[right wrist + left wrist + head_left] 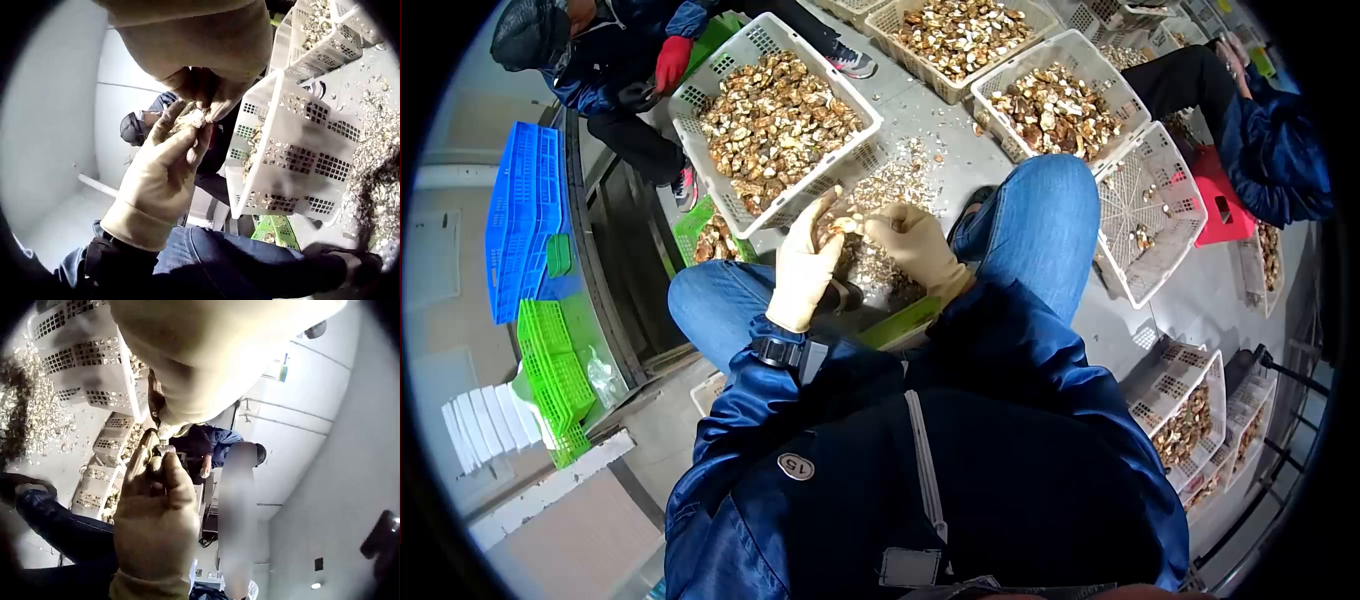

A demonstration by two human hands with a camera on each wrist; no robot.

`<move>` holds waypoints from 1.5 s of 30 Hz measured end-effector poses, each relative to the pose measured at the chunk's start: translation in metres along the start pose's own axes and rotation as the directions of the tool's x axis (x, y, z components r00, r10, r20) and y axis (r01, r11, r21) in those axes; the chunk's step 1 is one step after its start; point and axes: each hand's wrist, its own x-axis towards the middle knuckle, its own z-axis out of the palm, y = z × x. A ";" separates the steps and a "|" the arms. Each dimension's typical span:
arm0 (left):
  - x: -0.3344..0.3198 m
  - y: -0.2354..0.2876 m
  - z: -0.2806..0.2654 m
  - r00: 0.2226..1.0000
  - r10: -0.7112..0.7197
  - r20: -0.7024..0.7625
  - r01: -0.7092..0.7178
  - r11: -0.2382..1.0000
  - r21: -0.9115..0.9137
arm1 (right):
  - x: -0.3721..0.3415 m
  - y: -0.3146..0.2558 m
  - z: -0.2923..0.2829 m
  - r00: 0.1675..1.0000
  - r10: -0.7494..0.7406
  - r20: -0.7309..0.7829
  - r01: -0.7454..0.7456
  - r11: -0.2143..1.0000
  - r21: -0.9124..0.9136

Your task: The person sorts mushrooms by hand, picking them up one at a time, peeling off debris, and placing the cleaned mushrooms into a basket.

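Both my hands wear cream gloves and meet in front of my knees, over the floor. My left hand [802, 268] grips a small pale and brown piece, which looks like a mushroom [840, 227], between thumb and fingers. From the other side my right hand [915, 245] pinches the same piece with bent fingertips. In the right wrist view the mushroom [195, 117] sits between the two sets of fingertips, partly covered by them. Dark stains mark the left glove's fingers [164, 120]. A large white crate [860, 140] heaped with brown and white mushrooms stands just beyond my hands.
Pale scraps [910, 180] litter the floor between my legs. Another white crate [1145, 265] at right holds a few bits. A green basket [690, 235] stands by my left knee, with blue crates [525, 220] farther left. Two other people sit nearby at left and right.
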 end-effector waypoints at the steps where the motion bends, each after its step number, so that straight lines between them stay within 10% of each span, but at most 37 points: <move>1: 0.000 0.001 0.000 1.000 -0.008 -0.012 0.007 0.999 -0.054 | 0.000 0.001 0.000 0.999 0.020 0.037 -0.020 1.000 -0.022; 5: -0.001 0.000 -0.008 0.995 0.013 0.096 -0.022 0.995 0.093 | -0.001 -0.011 -0.003 0.991 0.093 0.098 -0.086 0.993 -0.076; 10: 0.000 -0.006 -0.010 0.987 -0.075 0.144 0.106 0.968 -0.225 | -0.002 -0.006 -0.005 0.995 -0.007 0.102 0.025 0.983 -0.181; 17: -0.002 -0.014 -0.022 0.994 -0.099 -0.055 0.110 0.952 0.285 | -0.003 -0.011 0.000 0.972 -0.221 0.075 0.233 0.938 -0.255; 23: -0.008 -0.005 -0.016 0.997 0.031 -0.075 0.012 0.856 0.516 | -0.005 0.000 -0.001 0.995 -0.009 0.098 0.025 0.988 -0.154; 33: -0.009 -0.009 -0.016 0.986 0.136 -0.098 -0.101 0.949 0.299 | 0.004 0.012 -0.010 0.988 0.112 0.104 -0.127 0.981 0.148; 40: -0.010 -0.022 -0.025 0.986 0.162 -0.042 -0.141 0.940 0.310 | 0.005 0.006 -0.013 0.980 0.083 0.179 -0.083 0.997 -0.010; 45: -0.007 -0.006 -0.025 0.988 -0.152 -0.018 0.153 0.984 0.086 | 0.003 0.004 -0.008 0.992 0.046 0.119 -0.041 0.998 -0.037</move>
